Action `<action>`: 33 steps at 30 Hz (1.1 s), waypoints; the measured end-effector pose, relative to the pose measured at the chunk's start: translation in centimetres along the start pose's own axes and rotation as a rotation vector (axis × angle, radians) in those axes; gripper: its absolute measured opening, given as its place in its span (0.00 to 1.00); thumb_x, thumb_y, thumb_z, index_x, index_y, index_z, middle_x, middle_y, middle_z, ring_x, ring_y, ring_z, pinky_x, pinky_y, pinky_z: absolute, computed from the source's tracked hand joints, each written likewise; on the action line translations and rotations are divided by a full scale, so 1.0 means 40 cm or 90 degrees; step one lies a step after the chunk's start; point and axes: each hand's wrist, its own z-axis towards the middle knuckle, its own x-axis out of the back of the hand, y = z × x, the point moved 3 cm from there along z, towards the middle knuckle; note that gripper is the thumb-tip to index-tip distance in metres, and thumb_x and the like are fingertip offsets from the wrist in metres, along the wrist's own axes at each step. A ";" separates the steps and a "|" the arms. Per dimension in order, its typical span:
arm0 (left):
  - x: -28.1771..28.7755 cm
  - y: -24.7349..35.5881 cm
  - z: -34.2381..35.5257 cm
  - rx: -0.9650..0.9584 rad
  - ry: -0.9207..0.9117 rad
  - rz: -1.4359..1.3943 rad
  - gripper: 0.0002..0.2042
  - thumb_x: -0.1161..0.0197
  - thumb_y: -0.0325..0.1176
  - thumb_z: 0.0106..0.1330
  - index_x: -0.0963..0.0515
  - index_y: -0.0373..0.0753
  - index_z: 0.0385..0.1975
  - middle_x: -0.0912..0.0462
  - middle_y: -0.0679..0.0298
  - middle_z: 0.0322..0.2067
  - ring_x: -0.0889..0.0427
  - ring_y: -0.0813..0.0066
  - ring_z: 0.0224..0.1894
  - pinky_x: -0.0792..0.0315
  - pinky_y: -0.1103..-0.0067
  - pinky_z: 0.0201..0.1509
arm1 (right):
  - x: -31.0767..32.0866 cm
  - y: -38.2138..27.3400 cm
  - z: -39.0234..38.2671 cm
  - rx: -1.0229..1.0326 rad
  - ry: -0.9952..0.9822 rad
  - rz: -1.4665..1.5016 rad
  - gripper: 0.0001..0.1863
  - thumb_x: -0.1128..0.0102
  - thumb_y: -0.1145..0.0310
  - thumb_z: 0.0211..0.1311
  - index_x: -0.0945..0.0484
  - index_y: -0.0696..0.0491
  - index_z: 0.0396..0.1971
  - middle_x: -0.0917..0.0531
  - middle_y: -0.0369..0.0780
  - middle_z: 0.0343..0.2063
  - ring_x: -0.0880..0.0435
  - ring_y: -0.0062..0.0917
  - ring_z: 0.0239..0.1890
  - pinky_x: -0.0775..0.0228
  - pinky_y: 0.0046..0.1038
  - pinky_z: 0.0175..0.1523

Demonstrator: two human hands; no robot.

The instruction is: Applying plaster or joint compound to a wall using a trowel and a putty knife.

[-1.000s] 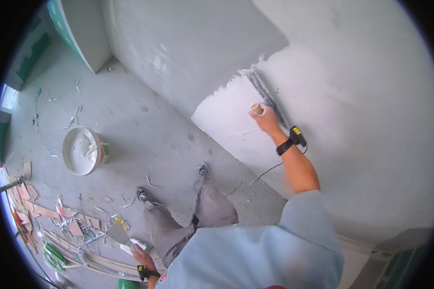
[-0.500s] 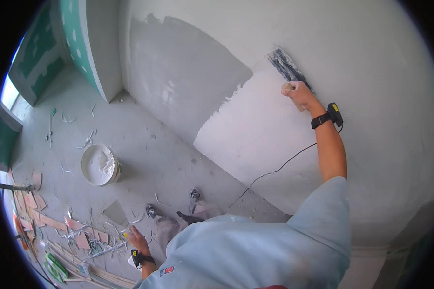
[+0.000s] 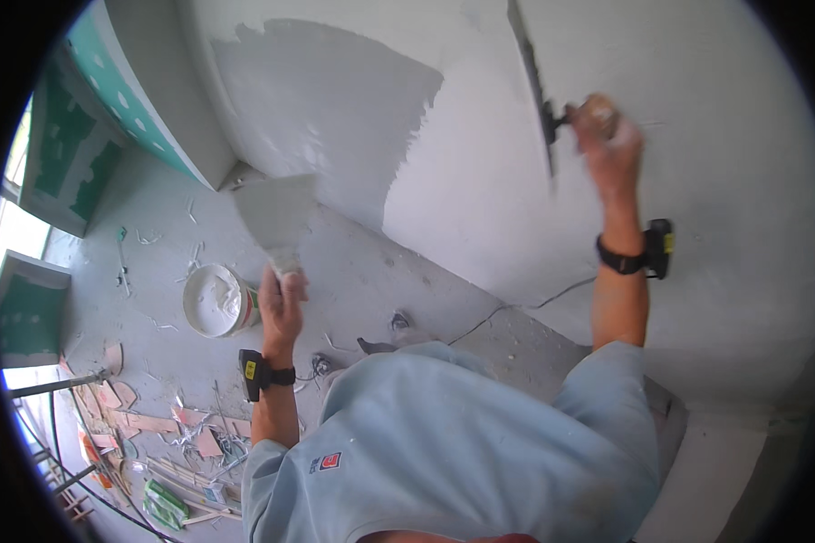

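My left hand (image 3: 282, 308) is closed round the handle of a broad putty knife (image 3: 276, 210), its wide grey blade raised above the floor and pointing away from me. Up at the wall, my right hand (image 3: 614, 149) grips a plastering trowel (image 3: 536, 86). The trowel is turned edge-on, with its long dark blade to the left of my fist; whether it touches the wall I cannot tell. Both tools are slightly blurred by motion. Behind them the wall (image 3: 462, 163) carries fresh whitish plaster, bordered on the left by a darker grey patch (image 3: 335, 100) with a ragged edge.
A bucket of white plaster (image 3: 213, 303) stands on the floor at my left. Beyond it are broken board pieces (image 3: 145, 422), thin strips and a green bag (image 3: 165, 503). Green boards (image 3: 68, 163) stand at the far left. A thin cable (image 3: 516, 306) runs from my right wrist.
My left hand has risen from low beside me, bringing the putty knife up and forward. My right hand has lifted higher and turned the trowel from lying against the wall to edge-on.
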 end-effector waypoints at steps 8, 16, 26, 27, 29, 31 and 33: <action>-0.152 0.121 -0.055 0.246 -0.444 -0.123 0.19 0.55 0.45 0.66 0.32 0.32 0.40 0.34 0.71 0.22 0.39 0.86 0.22 0.42 0.87 0.24 | -0.211 -0.065 -0.054 -0.136 -0.162 0.734 0.17 0.56 0.62 0.59 0.28 0.60 0.38 0.22 0.40 0.30 0.21 0.20 0.29 0.28 0.19 0.31; -0.074 0.157 -0.057 0.264 -0.247 -0.298 0.22 0.56 0.52 0.64 0.34 0.35 0.36 0.42 0.73 0.19 0.46 0.87 0.18 0.49 0.88 0.20 | -0.402 -0.022 -0.167 0.051 -0.558 0.332 0.09 0.48 0.70 0.48 0.30 0.58 0.15 0.30 0.36 0.11 0.32 0.14 0.16 0.38 0.20 0.23; -0.046 0.097 -0.115 0.300 -0.187 -0.144 0.21 0.56 0.52 0.64 0.33 0.37 0.37 0.44 0.75 0.19 0.47 0.88 0.18 0.50 0.88 0.19 | -0.414 -0.112 -0.152 -0.190 -0.478 0.670 0.08 0.49 0.67 0.52 0.31 0.53 0.17 0.31 0.31 0.10 0.36 0.10 0.11 0.47 0.12 0.12; -0.062 0.080 -0.123 0.323 -0.200 -0.211 0.20 0.56 0.51 0.64 0.33 0.37 0.36 0.42 0.74 0.20 0.46 0.88 0.17 0.50 0.88 0.18 | -0.418 -0.129 -0.172 -0.189 -0.441 0.807 0.10 0.49 0.66 0.52 0.31 0.54 0.17 0.32 0.31 0.09 0.37 0.10 0.10 0.47 0.13 0.12; -0.068 0.055 -0.137 0.366 -0.241 -0.286 0.19 0.56 0.51 0.65 0.33 0.38 0.36 0.41 0.74 0.20 0.45 0.88 0.17 0.50 0.89 0.18 | -0.450 -0.059 -0.218 -0.138 -0.742 0.492 0.11 0.46 0.64 0.52 0.29 0.55 0.19 0.30 0.31 0.12 0.35 0.11 0.11 0.44 0.14 0.14; 0.016 0.037 -0.140 0.369 0.015 -0.334 0.18 0.56 0.48 0.65 0.32 0.38 0.33 0.37 0.74 0.18 0.41 0.87 0.15 0.46 0.88 0.16 | -0.504 0.072 -0.292 -0.205 -0.816 0.345 0.12 0.43 0.62 0.49 0.28 0.56 0.20 0.29 0.32 0.15 0.33 0.12 0.14 0.41 0.16 0.18; 0.071 0.064 -0.112 0.302 0.067 -0.280 0.18 0.56 0.50 0.65 0.33 0.39 0.29 0.37 0.73 0.15 0.41 0.87 0.12 0.50 0.88 0.13 | -0.486 0.201 -0.353 -0.017 -0.779 0.272 0.12 0.41 0.62 0.47 0.27 0.56 0.21 0.28 0.33 0.17 0.30 0.14 0.18 0.38 0.18 0.21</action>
